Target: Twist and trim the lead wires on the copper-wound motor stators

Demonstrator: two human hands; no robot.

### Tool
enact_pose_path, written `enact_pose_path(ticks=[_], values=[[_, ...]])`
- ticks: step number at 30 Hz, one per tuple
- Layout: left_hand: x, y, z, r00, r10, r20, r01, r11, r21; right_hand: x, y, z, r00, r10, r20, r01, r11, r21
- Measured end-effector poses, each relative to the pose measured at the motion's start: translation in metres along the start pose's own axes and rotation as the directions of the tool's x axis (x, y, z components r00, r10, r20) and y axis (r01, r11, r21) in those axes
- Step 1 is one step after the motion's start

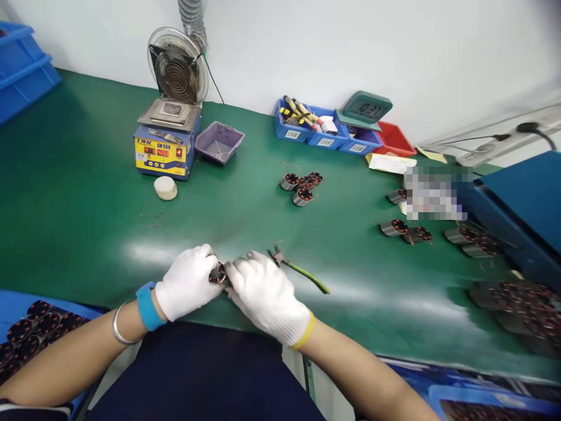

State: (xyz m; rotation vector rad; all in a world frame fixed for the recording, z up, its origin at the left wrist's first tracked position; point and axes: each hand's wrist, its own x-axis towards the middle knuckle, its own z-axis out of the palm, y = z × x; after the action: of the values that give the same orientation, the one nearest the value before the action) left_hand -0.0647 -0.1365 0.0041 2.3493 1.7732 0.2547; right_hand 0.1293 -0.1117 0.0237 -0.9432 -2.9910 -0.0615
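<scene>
A: What are the hands up to?

B: Left hand [186,286] is clamped round a stator [217,273]. Right hand [265,295] is right up against it, fingers bent; can't tell if they're pinching anything. Clock directions from that stator: pliers [302,273] at 3.

A: And the containers?

B: Purple tray [209,153] at 12, a few thin pale bits inside. Toward 1, three blue bins [291,135]: the left one's got yellow-handled tools, the middle something white, and the third I can't make out. Red bin [397,140] at 2, contents unclear. Blue crate [87,309] around 8 is packed with stators. Another tray [453,393] at 4, dark coppery stuff in it. Stacked crates [24,64] between 10 and 11, insides mostly hidden.
</scene>
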Motion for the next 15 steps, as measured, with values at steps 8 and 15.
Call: enact_pose_path(ticks=[8, 15], values=[[-0.009, -0.013, 0.0, 0.995, -0.102, -0.017, 0.103, 0.993, 0.065, -0.005, 0.029, -0.013, 0.988, 0.119, 0.096, -0.111, 0.99, -0.085], [-0.002, -0.004, 0.0, 0.993, -0.12, 0.008, 0.12, 0.993, -0.012, 0.028, -0.013, 0.01, 0.998, 0.005, 0.062, -0.006, 1.0, 0.008]])
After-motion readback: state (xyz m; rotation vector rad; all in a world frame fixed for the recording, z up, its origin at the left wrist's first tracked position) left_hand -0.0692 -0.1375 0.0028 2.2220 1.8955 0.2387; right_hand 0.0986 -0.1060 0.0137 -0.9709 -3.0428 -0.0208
